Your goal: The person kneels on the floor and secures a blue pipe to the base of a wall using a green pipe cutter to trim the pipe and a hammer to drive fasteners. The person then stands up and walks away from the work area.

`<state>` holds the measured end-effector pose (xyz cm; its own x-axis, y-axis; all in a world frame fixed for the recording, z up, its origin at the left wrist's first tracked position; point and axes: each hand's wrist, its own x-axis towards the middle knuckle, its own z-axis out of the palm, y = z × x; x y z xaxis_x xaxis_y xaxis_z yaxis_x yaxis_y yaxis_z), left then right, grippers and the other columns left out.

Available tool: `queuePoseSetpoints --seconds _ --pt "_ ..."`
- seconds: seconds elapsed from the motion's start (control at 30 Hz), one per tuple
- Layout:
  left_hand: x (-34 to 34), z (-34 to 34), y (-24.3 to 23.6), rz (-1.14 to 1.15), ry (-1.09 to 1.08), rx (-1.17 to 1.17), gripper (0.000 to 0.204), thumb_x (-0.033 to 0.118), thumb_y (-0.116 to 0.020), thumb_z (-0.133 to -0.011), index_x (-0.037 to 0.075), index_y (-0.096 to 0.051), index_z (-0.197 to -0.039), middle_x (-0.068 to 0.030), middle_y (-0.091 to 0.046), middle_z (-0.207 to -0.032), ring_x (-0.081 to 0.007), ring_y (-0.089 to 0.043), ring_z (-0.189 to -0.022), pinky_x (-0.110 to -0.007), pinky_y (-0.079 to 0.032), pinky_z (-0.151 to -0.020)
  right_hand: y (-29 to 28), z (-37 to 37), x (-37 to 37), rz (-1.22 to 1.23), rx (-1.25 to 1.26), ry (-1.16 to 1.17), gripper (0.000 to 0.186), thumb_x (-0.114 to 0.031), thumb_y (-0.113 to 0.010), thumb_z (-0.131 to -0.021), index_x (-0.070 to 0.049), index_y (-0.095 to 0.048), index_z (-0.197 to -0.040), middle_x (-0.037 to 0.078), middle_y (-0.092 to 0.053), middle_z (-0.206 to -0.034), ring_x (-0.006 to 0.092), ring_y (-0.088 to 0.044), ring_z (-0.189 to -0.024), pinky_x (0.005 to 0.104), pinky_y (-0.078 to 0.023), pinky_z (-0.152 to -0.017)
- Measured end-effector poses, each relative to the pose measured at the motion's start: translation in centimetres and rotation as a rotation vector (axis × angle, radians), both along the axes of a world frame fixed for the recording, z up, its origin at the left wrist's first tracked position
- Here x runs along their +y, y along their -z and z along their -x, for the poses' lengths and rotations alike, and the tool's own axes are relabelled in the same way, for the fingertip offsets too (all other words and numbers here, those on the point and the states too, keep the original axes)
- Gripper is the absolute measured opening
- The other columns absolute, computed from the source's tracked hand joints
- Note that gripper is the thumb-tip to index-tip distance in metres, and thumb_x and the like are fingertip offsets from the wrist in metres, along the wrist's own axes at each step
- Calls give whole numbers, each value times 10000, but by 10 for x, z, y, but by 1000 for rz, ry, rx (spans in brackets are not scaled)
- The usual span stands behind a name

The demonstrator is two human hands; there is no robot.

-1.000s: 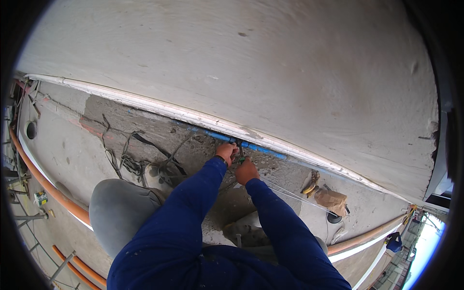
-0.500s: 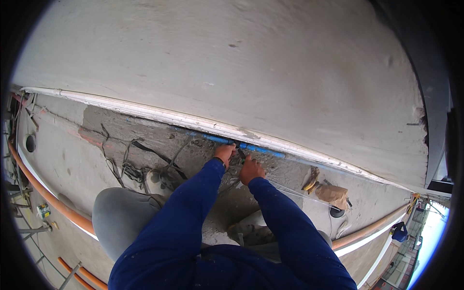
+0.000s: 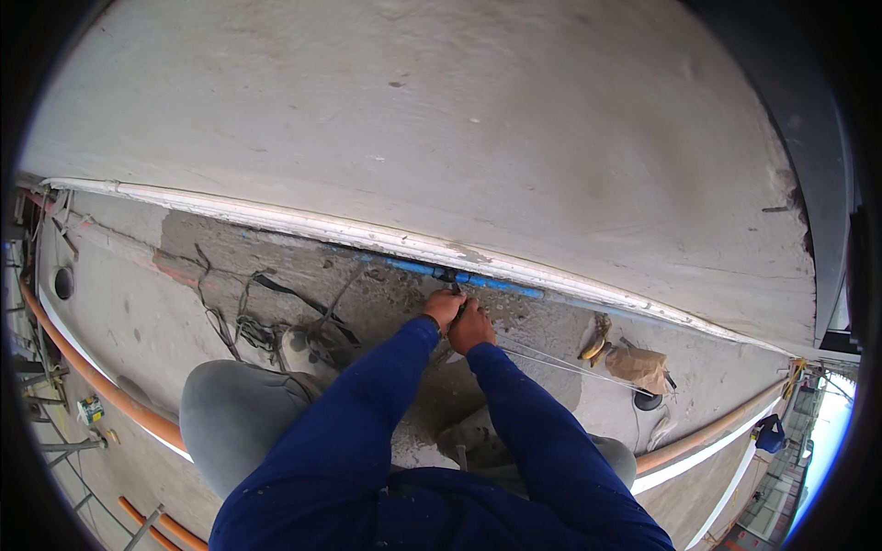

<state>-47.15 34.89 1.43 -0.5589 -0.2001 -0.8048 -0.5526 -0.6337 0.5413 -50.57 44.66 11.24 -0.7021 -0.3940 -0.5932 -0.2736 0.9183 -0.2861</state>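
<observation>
A blue pipe runs along the foot of the pale wall, with a dark band or fitting around it. Just below that dark spot, my left hand is closed, its fingertips near the pipe but apart from it. My right hand is wrapped closed right beside it, the two touching or almost so. A dark narrow thing sticks out between the hands toward the pipe. Its kind and its grip end are hidden by my fingers.
A long white pipe lies above the blue one against the wall. Black straps lie tangled at the left. Bananas, a brown paper bag and thin pale strands lie right. An orange pipe borders the left side.
Both hands have drawn back from the blue pipe toward me and come closer together. The dark band on the pipe now shows uncovered. The view has shifted slightly.
</observation>
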Motion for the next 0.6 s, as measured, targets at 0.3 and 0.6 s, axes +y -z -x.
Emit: queuePoseSetpoints --seconds 0.3,0.6 --pt "13 11 -2 64 9 -2 205 187 -669 -1045 -1 -743 -1077 -99 -753 -1074 -240 -691 -990 -408 -515 -884 18 -3 33 250 -87 101 659 -335 -756 -888 12 -432 -1345 361 -615 -1285 518 -662 -1134 577 -545 -966" --pt "25 18 -26 551 370 -109 332 263 -751 -967 -42 -728 -1096 -202 -769 -1095 -362 -725 -1024 -461 -553 -878 22 -11 33 106 72 90 684 -367 -724 -919 -19 -381 -1398 303 -594 -1294 506 -674 -1123 576 -575 -915"
